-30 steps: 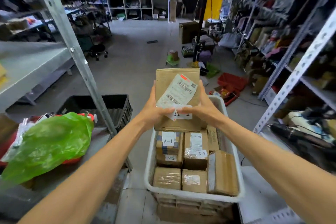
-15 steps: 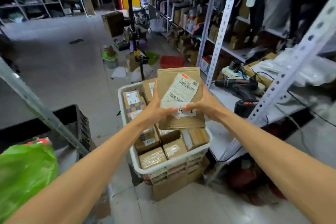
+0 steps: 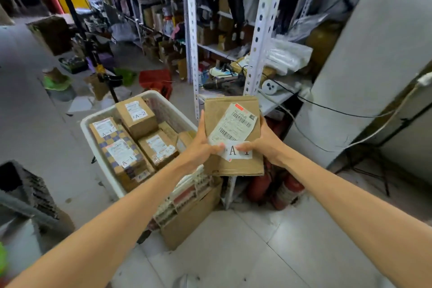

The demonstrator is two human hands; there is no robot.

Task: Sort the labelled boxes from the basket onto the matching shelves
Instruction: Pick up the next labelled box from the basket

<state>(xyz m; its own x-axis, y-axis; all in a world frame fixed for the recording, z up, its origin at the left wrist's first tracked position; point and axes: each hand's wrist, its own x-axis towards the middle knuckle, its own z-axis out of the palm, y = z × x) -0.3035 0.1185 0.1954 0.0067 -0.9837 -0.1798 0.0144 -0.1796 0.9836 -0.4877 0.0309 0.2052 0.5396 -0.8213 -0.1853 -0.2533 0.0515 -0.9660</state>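
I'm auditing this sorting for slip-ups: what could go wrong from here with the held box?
The left hand and right hand both have thumbs on the A-1 sticker of the box, partly covering it; the code might be misread. The nearest shelf is crowded with tools and a black cable, so the box could snag or sit badly there.

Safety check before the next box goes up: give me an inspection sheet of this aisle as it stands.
Surface: pale tiled floor, scuffed.
Job's things: a box held upright beside the white basket, its label starting with A and partly under the thumbs; more labelled boxes in the basket.
Clutter: red crate; carton under the basket; red cylinders under the shelf.
Hands: left hand and right hand each grip a side of the box.
Cables: black cable and white cable hang off the shelf.
Surroundings: metal shelf posts, crowded shelves; the far end is blurred.
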